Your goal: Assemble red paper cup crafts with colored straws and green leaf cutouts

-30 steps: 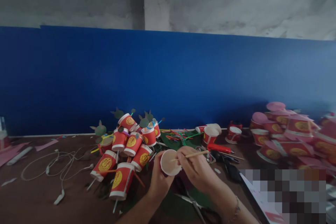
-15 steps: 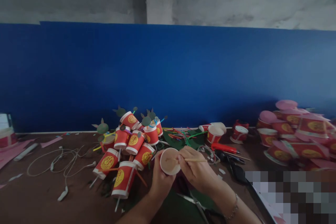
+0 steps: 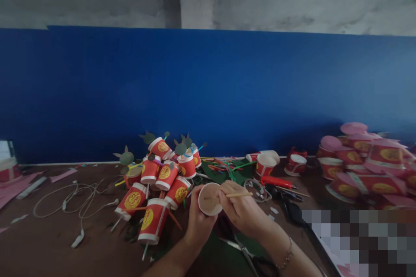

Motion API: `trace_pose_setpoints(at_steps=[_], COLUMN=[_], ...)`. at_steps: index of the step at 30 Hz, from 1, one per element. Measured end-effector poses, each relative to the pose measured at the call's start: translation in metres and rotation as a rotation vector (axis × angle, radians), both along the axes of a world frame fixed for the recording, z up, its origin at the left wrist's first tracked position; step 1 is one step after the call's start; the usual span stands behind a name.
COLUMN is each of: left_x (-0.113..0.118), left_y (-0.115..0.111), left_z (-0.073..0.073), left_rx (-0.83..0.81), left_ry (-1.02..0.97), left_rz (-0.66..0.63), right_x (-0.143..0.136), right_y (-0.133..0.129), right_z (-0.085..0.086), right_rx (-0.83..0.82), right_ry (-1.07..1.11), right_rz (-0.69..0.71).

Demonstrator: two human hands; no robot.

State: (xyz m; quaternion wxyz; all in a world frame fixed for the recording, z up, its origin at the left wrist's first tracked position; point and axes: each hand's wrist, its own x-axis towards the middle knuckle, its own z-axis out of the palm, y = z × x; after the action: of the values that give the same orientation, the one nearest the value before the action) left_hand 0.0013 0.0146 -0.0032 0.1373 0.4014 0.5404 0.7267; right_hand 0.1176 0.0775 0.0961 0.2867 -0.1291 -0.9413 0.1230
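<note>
A paper cup [image 3: 209, 199], its open mouth facing me, is wrapped by the fingers of my left hand [image 3: 199, 220]. My right hand [image 3: 238, 207] pinches a thin wooden stick [image 3: 239, 194] at the cup's right rim; the stick's tip reaches inside the cup. Below my hands lies a pair of scissors [image 3: 242, 249] with dark handles, on dark green sheet material [image 3: 216, 249]. Just left of my left hand is a pile of red cups [image 3: 154, 221] with yellow round prints, sticks, coloured strips and dark animal-head cutouts.
White earphones [image 3: 78, 239] with a looped cable lie at the left. A red-handled tool [image 3: 277, 182], a tape roll [image 3: 258, 190] and more cups are right of my hands. Cups with pink paper [image 3: 354, 181] are heaped far right. A blue panel [image 3: 208, 95] stands behind the table.
The stick in my right hand has tilted slightly, its outer end a little higher and further left. My left hand still holds the cup.
</note>
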Motion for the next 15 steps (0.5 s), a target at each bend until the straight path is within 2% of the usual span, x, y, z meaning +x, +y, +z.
trace_pose_setpoints(at_steps=[3, 7, 10, 12, 15], left_x=[0.001, 0.003, 0.002, 0.002, 0.003], left_y=[-0.002, -0.005, -0.005, -0.004, -0.006], left_z=[0.002, 0.008, 0.007, 0.004, 0.0], left_rx=[0.021, 0.027, 0.044, 0.053, 0.028], left_ry=[0.012, 0.019, 0.024, 0.012, -0.021], left_rz=[-0.014, -0.064, -0.106, -0.12, -0.072], right_x=[-0.003, -0.01, -0.008, -0.003, 0.002], right_y=[-0.001, -0.006, -0.01, -0.012, -0.015], right_z=[-0.003, -0.006, -0.002, 0.004, 0.01], right_rx=[-0.015, 0.062, 0.039, 0.022, 0.064], right_ry=[-0.016, -0.072, -0.081, -0.032, 0.088], right_rz=[-0.006, 0.043, 0.072, 0.031, -0.006])
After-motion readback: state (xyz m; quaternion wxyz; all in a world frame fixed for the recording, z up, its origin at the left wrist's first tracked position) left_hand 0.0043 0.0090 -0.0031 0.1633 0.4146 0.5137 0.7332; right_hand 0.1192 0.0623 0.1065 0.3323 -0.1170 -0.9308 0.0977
